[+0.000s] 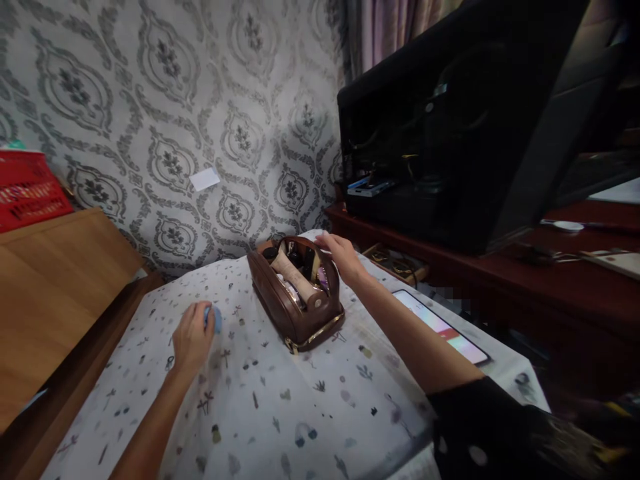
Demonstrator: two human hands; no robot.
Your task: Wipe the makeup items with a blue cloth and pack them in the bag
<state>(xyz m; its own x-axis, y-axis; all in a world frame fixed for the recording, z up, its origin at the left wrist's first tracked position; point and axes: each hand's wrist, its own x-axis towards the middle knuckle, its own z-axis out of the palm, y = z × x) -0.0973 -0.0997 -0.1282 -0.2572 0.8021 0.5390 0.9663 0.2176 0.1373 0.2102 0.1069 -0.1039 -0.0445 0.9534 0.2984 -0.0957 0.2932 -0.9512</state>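
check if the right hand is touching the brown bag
Touching. The head view shows the right hand with its fingers laid on the far rim of the open brown bag. The left hand grips a blue object.

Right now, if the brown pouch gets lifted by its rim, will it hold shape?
Likely yes: brown pouch looks structured leather. Open and packed full, so probably heavyish; tilting may spill contents. The right hand touches its rim.

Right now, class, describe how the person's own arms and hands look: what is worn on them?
The left hand and right hand wear no gloves. The left forearm is uncovered to the picture's edge. The right arm is uncovered up to the elbow, where a black sleeve with pale dots begins.
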